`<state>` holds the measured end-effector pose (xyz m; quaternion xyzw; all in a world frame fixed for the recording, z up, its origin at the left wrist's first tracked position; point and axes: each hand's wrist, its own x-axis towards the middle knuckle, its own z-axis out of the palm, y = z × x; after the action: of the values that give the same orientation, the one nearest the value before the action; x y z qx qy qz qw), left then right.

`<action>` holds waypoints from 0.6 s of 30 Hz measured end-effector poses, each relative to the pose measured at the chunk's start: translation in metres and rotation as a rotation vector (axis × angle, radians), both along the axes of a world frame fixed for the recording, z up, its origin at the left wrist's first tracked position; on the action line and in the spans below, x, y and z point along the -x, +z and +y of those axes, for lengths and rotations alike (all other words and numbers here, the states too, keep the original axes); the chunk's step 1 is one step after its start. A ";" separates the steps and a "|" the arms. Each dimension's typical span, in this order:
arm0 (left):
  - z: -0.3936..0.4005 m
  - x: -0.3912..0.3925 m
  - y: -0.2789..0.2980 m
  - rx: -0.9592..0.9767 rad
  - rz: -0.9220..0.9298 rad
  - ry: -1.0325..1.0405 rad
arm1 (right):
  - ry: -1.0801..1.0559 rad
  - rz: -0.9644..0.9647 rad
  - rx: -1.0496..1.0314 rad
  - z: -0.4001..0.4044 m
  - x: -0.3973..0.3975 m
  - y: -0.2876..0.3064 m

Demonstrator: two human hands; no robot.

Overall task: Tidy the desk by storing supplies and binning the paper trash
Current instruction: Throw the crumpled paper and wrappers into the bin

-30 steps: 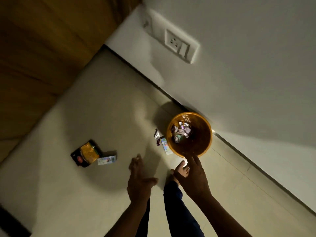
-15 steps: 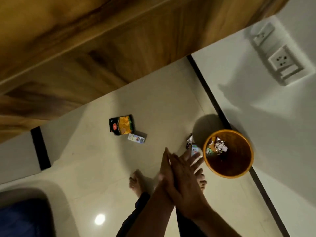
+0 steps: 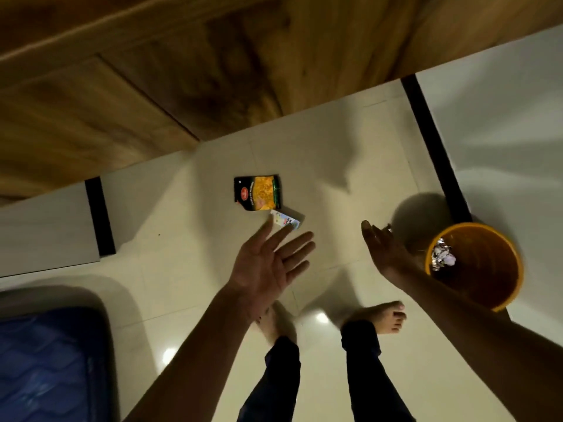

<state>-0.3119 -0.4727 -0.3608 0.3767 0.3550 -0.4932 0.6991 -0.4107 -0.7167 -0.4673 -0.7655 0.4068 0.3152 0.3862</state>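
Both my left hand (image 3: 268,266) and right hand (image 3: 384,252) are spread empty, so next I judge I must stoop for the snack packet (image 3: 258,192) and bin (image 3: 515,263) it.

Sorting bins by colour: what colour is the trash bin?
Orange bin, dark inside; seen in the head view.

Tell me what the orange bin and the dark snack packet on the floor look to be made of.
Orange bin: probably moulded plastic, with a smooth, even-coloured wall and a thin rim. Snack packet: likely printed plastic film, flat with a slight sheen, though the dim light leaves the finish uncertain.
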 end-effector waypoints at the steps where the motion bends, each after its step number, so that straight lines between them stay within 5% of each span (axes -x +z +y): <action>1: 0.015 -0.009 -0.004 -0.029 0.010 0.061 | -0.027 -0.008 0.017 0.016 -0.001 0.001; 6: 0.059 -0.047 -0.033 0.012 0.043 0.204 | -0.113 -0.078 -0.036 0.086 -0.017 0.001; 13: 0.079 -0.081 -0.090 -0.247 -0.020 0.096 | -0.040 -0.148 -0.033 0.120 -0.034 -0.016; 18: 0.070 -0.082 -0.107 -0.378 -0.020 0.203 | 0.121 -0.137 0.058 0.109 -0.045 -0.032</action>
<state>-0.2302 -0.4026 -0.4673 0.4684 0.4704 -0.3411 0.6655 -0.3657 -0.6081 -0.4992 -0.8193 0.3413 0.2730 0.3710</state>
